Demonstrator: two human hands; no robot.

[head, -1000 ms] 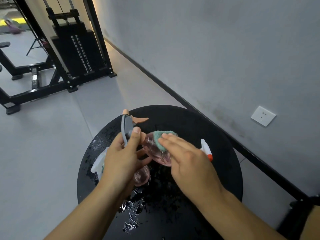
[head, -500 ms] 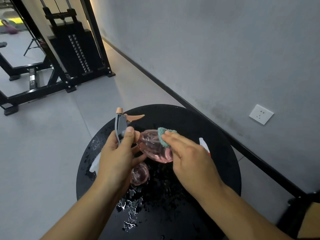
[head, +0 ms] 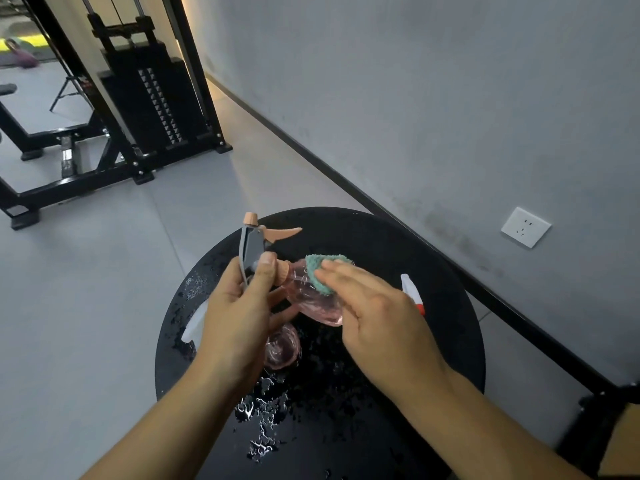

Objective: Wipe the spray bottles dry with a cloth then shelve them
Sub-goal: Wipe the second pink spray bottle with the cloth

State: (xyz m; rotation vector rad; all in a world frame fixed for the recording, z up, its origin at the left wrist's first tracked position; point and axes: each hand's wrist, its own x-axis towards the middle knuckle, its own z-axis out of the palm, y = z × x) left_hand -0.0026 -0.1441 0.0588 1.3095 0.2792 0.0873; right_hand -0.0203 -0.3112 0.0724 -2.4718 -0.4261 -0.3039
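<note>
The left hand (head: 239, 317) is gripping a pink spray bottle (head: 313, 299) by its gray trigger head above the middle of the round black tabletop (head: 446, 306). The right hand (head: 374, 306) is pressing a teal cloth (head: 320, 271) against it with straight fingers. Judging by the wet tabletop and other bottles lying there, wiping is early; shelving remains.

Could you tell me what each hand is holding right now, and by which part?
The left hand grips the pink spray bottle at its grey trigger head and neck. The right hand presses the teal cloth against the bottle's body with straight fingers.
</note>
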